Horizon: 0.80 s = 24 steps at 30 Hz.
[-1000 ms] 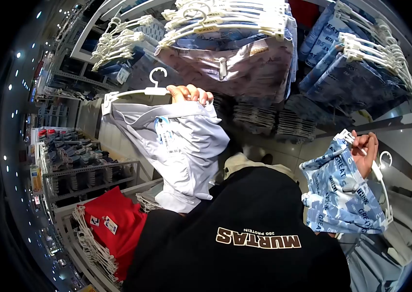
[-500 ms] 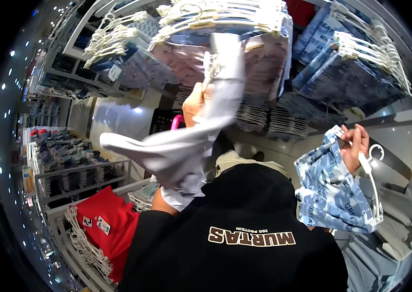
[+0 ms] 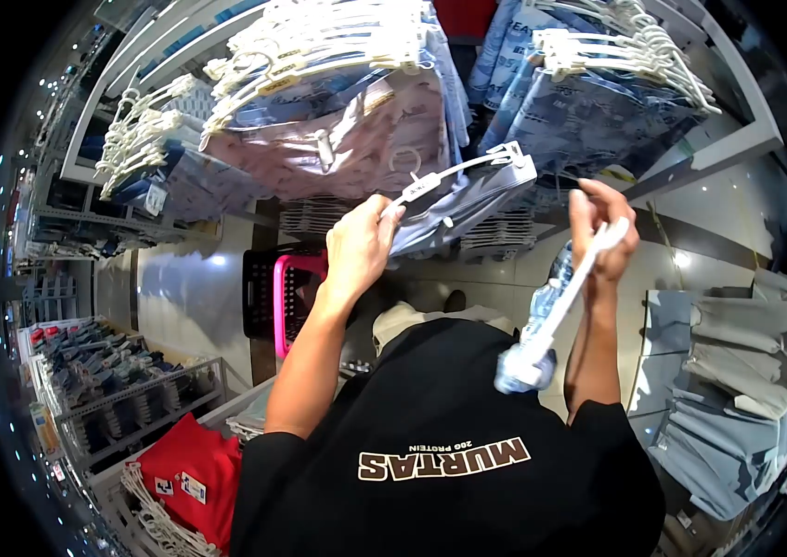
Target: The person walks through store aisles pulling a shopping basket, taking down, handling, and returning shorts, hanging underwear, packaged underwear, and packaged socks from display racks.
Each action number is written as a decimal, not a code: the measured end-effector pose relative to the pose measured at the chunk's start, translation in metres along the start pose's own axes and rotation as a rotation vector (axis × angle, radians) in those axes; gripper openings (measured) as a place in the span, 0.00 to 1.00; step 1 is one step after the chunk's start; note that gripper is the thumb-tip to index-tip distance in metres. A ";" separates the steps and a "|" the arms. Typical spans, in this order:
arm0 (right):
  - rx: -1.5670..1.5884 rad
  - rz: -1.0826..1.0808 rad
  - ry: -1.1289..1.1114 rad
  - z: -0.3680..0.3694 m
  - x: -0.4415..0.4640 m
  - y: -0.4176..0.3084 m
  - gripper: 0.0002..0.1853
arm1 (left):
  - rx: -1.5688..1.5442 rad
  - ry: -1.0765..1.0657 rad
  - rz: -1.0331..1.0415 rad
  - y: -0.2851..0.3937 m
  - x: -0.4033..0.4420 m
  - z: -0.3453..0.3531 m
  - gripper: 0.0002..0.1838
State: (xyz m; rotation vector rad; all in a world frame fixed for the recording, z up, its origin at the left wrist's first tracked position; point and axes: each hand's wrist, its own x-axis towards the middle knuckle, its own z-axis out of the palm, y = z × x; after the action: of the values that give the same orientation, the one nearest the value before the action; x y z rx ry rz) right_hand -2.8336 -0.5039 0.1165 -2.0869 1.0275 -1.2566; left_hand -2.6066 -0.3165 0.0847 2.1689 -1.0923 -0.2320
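My left hand (image 3: 356, 246) is closed on the white hanger of a pair of light grey shorts (image 3: 468, 206), with finger and thumb near the middle of the bar. The shorts are clipped along the hanger and tilt up to the right, in front of a rack of hanging clothes. My right hand (image 3: 605, 232) is closed around a second white hanger (image 3: 565, 302). Blue patterned shorts (image 3: 546, 288) hang from it, seen nearly edge-on and partly blurred. The gap between both garments is small.
Pink patterned clothes (image 3: 338, 153) and blue printed clothes (image 3: 588, 107) hang on the rack ahead. A black basket with a pink handle (image 3: 279, 302) stands on the floor. Red clothes (image 3: 194, 473) lie lower left; grey garments (image 3: 737, 362) hang at right.
The grey shorts have swung to the right and now face the rack on their hanger. My right hand has brought the blue shorts inward and left, turning them edge-on. The view has shifted.
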 end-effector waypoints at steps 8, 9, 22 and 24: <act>-0.313 -0.446 -0.321 0.035 -0.009 0.000 0.14 | -0.746 -0.534 -0.159 0.043 -0.011 0.033 0.19; -0.307 -0.437 -0.347 0.034 -0.009 0.001 0.12 | -0.695 -0.579 -0.158 0.050 -0.013 0.031 0.20; -0.148 -0.241 -0.576 0.021 -0.034 0.035 0.08 | -0.072 -0.337 0.323 0.048 -0.037 0.046 0.13; -0.081 -0.214 -0.615 0.016 -0.037 0.034 0.11 | -0.060 -0.343 0.324 0.044 -0.040 0.050 0.13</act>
State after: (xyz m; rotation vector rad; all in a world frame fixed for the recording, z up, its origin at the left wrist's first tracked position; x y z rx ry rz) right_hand -2.8422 -0.4935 0.0652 -2.4622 0.5938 -0.5824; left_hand -2.6814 -0.3291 0.0701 1.9057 -1.5861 -0.4928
